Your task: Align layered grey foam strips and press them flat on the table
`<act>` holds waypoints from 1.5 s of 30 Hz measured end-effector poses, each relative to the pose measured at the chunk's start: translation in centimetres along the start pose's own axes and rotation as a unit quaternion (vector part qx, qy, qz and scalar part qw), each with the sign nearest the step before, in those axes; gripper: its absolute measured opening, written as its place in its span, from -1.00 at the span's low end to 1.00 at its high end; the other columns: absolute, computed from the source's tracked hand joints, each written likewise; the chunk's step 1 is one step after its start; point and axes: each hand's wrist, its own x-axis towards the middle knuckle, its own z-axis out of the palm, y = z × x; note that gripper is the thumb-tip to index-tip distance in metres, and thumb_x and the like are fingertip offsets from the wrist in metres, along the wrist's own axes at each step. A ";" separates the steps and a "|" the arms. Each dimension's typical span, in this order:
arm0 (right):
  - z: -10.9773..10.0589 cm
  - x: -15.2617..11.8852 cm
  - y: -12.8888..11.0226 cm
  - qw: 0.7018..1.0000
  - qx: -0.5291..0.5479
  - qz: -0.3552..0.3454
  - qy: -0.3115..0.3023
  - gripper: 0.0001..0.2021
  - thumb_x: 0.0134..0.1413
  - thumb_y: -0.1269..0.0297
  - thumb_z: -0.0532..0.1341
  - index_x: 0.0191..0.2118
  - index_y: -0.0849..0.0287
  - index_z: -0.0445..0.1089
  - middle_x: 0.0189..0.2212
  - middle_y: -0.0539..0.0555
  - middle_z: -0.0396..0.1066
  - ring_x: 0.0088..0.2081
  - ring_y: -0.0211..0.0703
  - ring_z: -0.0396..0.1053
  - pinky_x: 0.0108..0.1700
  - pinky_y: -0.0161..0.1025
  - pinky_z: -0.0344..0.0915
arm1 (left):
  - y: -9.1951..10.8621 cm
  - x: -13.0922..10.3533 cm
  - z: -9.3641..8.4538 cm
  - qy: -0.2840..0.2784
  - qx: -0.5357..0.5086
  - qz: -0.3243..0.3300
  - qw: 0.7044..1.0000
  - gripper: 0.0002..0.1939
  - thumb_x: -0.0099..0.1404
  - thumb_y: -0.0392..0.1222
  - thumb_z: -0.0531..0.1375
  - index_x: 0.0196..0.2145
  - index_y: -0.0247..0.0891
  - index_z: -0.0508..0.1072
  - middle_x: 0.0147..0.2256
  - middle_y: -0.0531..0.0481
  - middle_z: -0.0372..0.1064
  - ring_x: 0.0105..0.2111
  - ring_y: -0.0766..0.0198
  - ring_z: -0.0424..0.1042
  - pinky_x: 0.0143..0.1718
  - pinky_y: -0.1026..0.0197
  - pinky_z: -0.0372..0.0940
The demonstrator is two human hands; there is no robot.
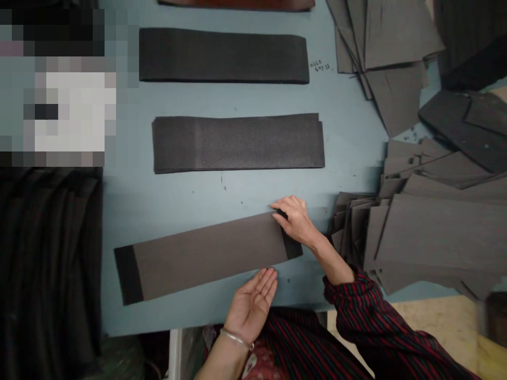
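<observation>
A long brown-grey strip (209, 256) with black ends lies slightly slanted on the blue-green table (237, 198). At its right end, my right hand (292, 215) rests over the upper corner, thumb and fingers apart around the edge. Just below the strip's lower edge, my left hand (252, 306) is palm up, fingers extended, holding nothing; a bangle circles the wrist. Farther up lies a stack of dark strips (237, 142) with slightly uneven ends.
Another black stack (224, 57) lies farther back, beyond it a reddish-brown piece (237, 4). Grey sheets (443, 232) are heaped at the right, with more pieces (400, 37) above. Dark material (47, 264) hangs or stands along the left.
</observation>
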 end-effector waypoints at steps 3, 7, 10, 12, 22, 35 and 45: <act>0.4 -0.1 0.1 1.000 -0.015 -0.001 -0.016 -0.76 0.14 0.29 0.22 -0.05 0.09 0.37 -0.13 0.09 0.35 -0.07 -0.05 0.17 0.04 -0.04 -0.05 | -0.6 0.4 1.0 0.007 -0.005 -0.002 1.000 -0.88 0.25 -0.45 0.13 -0.24 -0.51 0.41 0.01 -0.45 0.35 0.06 -0.05 0.36 0.04 0.03 0.37; 0.7 0.1 -0.2 0.999 -0.027 0.009 -0.022 -0.76 0.11 0.30 0.25 -0.07 0.10 0.36 -0.14 0.09 0.32 -0.06 -0.04 0.14 0.02 -0.04 -0.09 | -1.1 0.5 1.7 0.017 -0.019 0.002 1.000 -0.86 0.27 -0.45 0.09 -0.22 -0.48 0.39 -0.01 -0.42 0.36 0.05 -0.01 0.37 0.01 0.03 0.39; 0.8 0.1 -0.2 0.999 -0.032 0.007 -0.019 -0.77 0.11 0.30 0.24 -0.09 0.11 0.35 -0.14 0.09 0.31 -0.06 -0.04 0.13 0.02 -0.05 -0.10 | -1.4 0.4 2.0 0.022 -0.032 0.005 0.999 -0.84 0.28 -0.45 0.07 -0.19 -0.47 0.37 -0.02 -0.41 0.37 0.05 0.00 0.37 0.00 0.03 0.40; 0.8 0.0 -0.2 0.999 -0.034 0.007 -0.013 -0.78 0.12 0.29 0.24 -0.09 0.12 0.35 -0.14 0.09 0.31 -0.06 -0.03 0.13 0.02 -0.06 -0.11 | -1.5 0.4 2.0 0.023 -0.039 0.006 0.999 -0.83 0.28 -0.44 0.06 -0.17 -0.47 0.36 -0.01 -0.41 0.36 0.05 0.00 0.37 0.00 0.02 0.40; 1.4 -0.4 -0.4 0.999 -0.036 0.010 0.007 -0.79 0.14 0.30 0.22 -0.09 0.13 0.35 -0.12 0.11 0.32 -0.05 -0.03 0.13 0.06 -0.03 -0.11 | -1.6 0.6 2.3 0.022 -0.033 0.009 0.999 -0.84 0.29 -0.41 0.05 -0.18 -0.43 0.36 -0.08 -0.35 0.41 0.03 0.04 0.39 -0.04 0.04 0.43; 5.2 -15.7 -5.0 0.792 0.458 0.391 -0.101 -0.58 0.07 -0.12 0.12 -0.54 0.14 0.23 -0.70 -0.05 0.31 -0.73 -0.32 0.16 -0.65 -0.33 0.02 | 2.7 -0.2 4.6 -0.082 0.547 0.512 0.657 -0.80 0.22 -0.19 0.24 -0.18 -0.23 0.46 -0.16 -0.11 0.42 -0.09 0.17 0.37 0.04 0.16 0.21; 8.0 -13.9 -6.1 0.614 0.640 0.459 0.052 -0.58 0.03 -0.05 0.21 -0.30 0.30 0.35 -0.56 0.09 0.48 -0.71 -0.33 0.30 -0.70 -0.41 0.06 | 5.0 5.9 12.2 -0.019 0.768 0.600 0.225 -0.71 0.23 -0.17 0.22 -0.08 -0.25 0.43 -0.17 -0.16 0.35 -0.11 0.02 0.28 -0.01 -0.01 0.19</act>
